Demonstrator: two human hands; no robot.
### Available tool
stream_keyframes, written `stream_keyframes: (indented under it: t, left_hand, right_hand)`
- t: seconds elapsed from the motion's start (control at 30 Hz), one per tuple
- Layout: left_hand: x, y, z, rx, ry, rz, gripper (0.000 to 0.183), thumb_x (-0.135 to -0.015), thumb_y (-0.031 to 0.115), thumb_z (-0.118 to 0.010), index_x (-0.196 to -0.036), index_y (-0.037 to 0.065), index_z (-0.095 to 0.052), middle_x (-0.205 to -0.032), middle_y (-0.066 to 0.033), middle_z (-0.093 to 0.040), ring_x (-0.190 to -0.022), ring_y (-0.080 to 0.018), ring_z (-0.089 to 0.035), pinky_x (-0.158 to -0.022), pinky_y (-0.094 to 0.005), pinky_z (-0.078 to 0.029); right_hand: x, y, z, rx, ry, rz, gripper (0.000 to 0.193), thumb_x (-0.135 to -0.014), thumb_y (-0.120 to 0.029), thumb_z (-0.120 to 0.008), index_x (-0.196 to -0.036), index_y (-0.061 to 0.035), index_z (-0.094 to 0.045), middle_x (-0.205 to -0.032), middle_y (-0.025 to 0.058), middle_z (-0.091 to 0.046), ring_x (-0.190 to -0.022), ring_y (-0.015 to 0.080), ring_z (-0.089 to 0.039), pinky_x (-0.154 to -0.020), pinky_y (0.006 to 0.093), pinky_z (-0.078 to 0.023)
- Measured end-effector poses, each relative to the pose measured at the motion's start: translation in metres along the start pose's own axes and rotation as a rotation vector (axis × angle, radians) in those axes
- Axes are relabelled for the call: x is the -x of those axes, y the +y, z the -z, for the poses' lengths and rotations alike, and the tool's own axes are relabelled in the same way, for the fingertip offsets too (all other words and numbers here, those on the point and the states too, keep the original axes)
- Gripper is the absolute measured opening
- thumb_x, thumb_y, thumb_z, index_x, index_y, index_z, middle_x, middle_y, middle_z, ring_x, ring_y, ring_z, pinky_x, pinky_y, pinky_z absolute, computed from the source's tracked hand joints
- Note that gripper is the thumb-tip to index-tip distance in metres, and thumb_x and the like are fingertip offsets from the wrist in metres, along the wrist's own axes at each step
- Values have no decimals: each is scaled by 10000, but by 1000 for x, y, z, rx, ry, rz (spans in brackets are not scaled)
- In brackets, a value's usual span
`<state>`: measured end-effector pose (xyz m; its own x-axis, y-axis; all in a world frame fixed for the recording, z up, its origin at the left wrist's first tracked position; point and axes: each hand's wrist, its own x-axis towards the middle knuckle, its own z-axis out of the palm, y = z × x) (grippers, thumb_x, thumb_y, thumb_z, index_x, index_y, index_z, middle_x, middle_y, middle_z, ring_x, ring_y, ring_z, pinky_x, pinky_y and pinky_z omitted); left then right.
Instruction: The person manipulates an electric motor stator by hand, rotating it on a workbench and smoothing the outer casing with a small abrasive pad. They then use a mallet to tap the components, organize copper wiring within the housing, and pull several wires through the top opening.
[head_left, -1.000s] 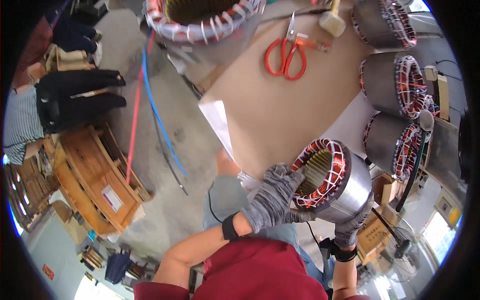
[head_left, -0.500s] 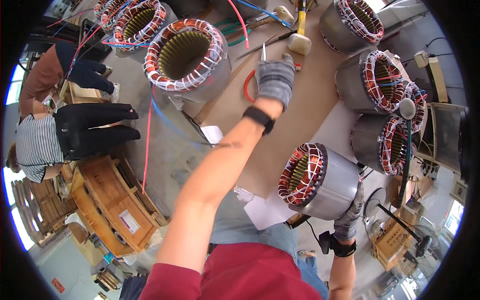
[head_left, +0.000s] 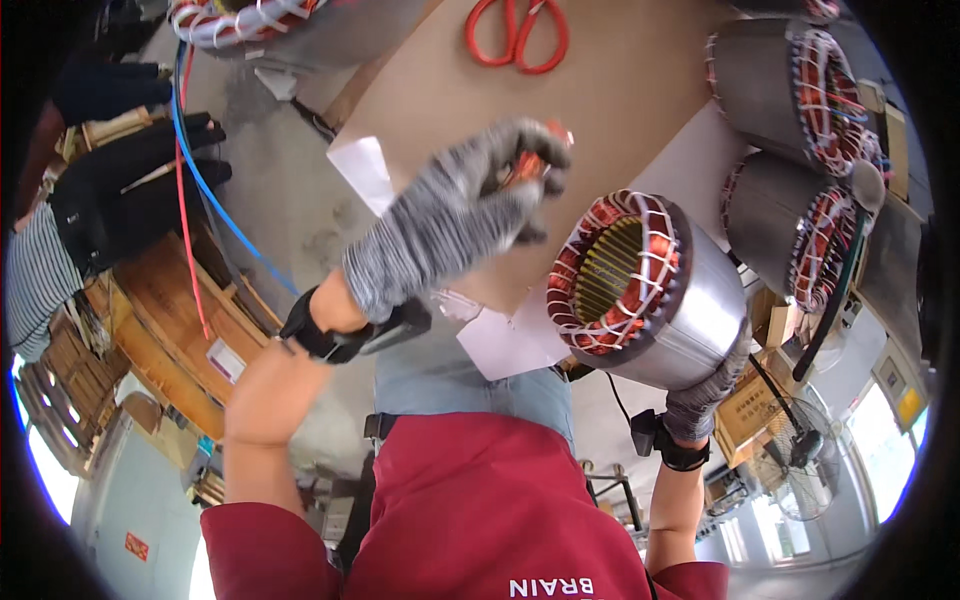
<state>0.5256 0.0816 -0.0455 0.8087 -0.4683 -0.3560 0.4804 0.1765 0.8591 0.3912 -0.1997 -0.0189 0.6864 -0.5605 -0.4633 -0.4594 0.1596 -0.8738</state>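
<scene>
My left hand (head_left: 465, 205), in a grey knit glove, is above the brown sheet with its fingers curled around a small orange-red object (head_left: 527, 165). Blur and the fingers hide what kind of thing it is. Just to the right, a motor stator (head_left: 690, 300) lies tilted, its white-laced copper windings facing left and toward me. The gloved right hand (head_left: 715, 385) grips this stator's metal shell at the lower right; part of that hand is behind the shell. Beyond the left hand lies a pair of scissors (head_left: 517, 45) with red handles, its blades mostly out of view.
More stators (head_left: 785, 215) stand along the right, with a mallet (head_left: 866, 185) beside them. Another stator (head_left: 330, 40) is at the far left, red and blue leads (head_left: 215, 195) hanging nearby. White paper (head_left: 515, 340) lies at the near edge. People stand left, near wooden crates (head_left: 165, 330).
My left hand has drawn back from beside the scissors toward me, now carrying the small orange-red object. The right hand keeps its hold on the stator. The view has shifted nearer my body.
</scene>
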Motion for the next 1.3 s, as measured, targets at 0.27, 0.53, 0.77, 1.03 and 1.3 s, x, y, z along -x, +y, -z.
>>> stream_keyframes:
  t: [0.27, 0.53, 0.77, 1.03, 1.3]
  left_hand:
    - [3, -23, -17, -898, -261, 200, 271, -813, 226, -483, -1043, 82, -487, -843, -165, -583, -763, -328, -579, -669, -404, -465]
    - [-24, -26, -30, -1158, -576, 218, 260, -810, 284, -472, -906, 83, -607, -814, -130, -621, -769, -301, -603, -660, -409, -476]
    - [-43, -14, -30, -1206, -752, 198, 241, -783, 236, -475, -866, 67, -625, -723, -143, -621, -678, -315, -606, -614, -400, -486]
    - [-43, -11, -32, -1288, -856, 67, 199, -753, 188, -501, -829, 42, -612, -692, -158, -610, -654, -323, -602, -585, -391, -485]
    - [-39, -17, -33, -1209, -780, 76, 207, -758, 194, -504, -841, 34, -607, -709, -160, -615, -669, -319, -607, -587, -401, -484]
  right_hand:
    - [6, 10, 28, 641, -32, 474, 455, -860, -174, -417, -1289, -60, -317, -1289, 110, -355, -1155, 259, -386, -966, 422, -333]
    - [10, 8, 31, 866, -91, 651, 495, -840, -174, -468, -1296, -79, -299, -1305, 125, -333, -1159, 277, -386, -968, 444, -335]
    - [9, 8, 30, 613, -55, 468, 534, -822, -144, -505, -1308, -111, -286, -1318, 115, -317, -1177, 274, -362, -972, 443, -327]
    - [13, 11, 30, 452, -25, 319, 507, -842, -208, -484, -1306, -134, -296, -1318, 93, -315, -1171, 263, -364, -964, 439, -332]
    - [17, 6, 24, 578, -11, 312, 464, -857, -224, -453, -1295, -165, -312, -1320, 92, -315, -1171, 271, -365, -970, 432, -327]
